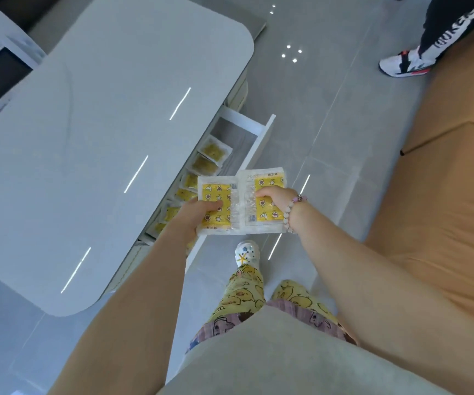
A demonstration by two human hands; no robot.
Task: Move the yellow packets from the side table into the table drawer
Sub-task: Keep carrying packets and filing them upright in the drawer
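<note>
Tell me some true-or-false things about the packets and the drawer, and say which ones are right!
1. The left hand grips the left packet, and the right hand grips the right packet. True.
2. More packets already lie in the drawer. True.
3. The drawer is closed. False: it is pulled open, below the two held packets.
4. The bracelet is on the left wrist. False: it is on the right wrist.
</note>
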